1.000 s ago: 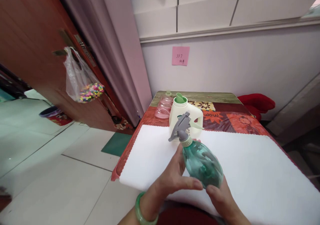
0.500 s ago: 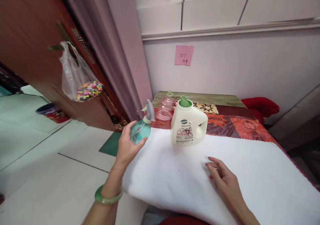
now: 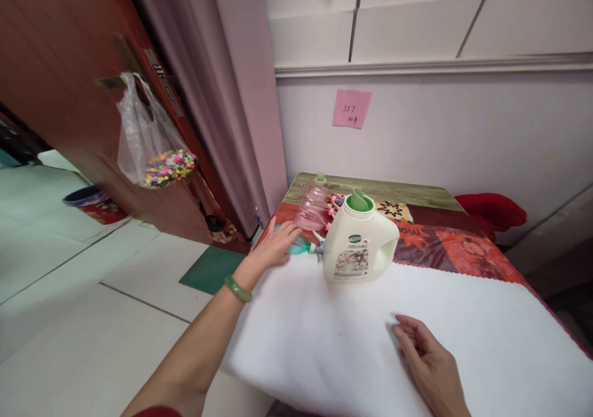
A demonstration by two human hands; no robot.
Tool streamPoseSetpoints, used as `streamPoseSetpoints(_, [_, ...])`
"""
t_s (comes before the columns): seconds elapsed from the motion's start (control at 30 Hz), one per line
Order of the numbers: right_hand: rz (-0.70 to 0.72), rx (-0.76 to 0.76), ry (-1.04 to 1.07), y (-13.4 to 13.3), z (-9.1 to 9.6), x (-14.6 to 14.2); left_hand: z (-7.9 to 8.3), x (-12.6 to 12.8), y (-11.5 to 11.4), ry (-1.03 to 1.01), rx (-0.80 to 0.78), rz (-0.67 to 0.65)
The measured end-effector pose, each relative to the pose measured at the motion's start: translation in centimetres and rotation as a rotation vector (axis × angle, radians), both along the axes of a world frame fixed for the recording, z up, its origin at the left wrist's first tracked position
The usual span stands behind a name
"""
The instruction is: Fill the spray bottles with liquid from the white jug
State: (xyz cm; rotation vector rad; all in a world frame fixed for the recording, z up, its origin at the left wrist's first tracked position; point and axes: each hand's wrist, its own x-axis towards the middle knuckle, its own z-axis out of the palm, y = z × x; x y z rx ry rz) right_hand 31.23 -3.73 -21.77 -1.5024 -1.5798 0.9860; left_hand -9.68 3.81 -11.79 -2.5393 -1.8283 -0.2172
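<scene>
My left hand (image 3: 276, 245) is over a teal spray bottle (image 3: 299, 244), its fingers wrapped around the body. The bottle lies on its side at the left edge of the table, with its grey-and-white spray head pointing right. Just right of that nozzle stands a cream detergent jug (image 3: 359, 244), upright, with a green spout in its mouth and its handle to the right. My right hand (image 3: 430, 361) rests on the white cloth (image 3: 315, 343), loosely curled, fingers apart and holding nothing.
Behind the left hand lies a clear pink bottle (image 3: 313, 207), with several pink pieces beside it partly behind the jug. A red patterned cover (image 3: 463, 250) shows beyond the cloth. To the left are a door (image 3: 60, 52) with a hanging bag of beads (image 3: 157, 151) and a bucket (image 3: 95, 206).
My left hand has moved forward and right, lowering the spray bottle from upright in the air onto its side on the table. My right hand stays about where it was.
</scene>
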Motion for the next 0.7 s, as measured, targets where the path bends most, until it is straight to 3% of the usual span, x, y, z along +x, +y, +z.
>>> streamPoseSetpoints(0.2, [-0.023, -0.01, -0.044, 0.1, -0.1, -0.1, -0.8, -0.1, 2.9, -0.002, -0.063, -0.015])
streamPoseSetpoints(0.47, [0.025, 0.031, -0.035, 0.6, -0.9, 0.4, -1.5, 0.4, 4.7, -0.019, -0.067, 0.057])
streamPoseSetpoints(0.7, [-0.006, 0.017, -0.019, 0.2, -0.2, -0.2, -1.6, 0.5, 5.5, -0.05, -0.069, 0.109])
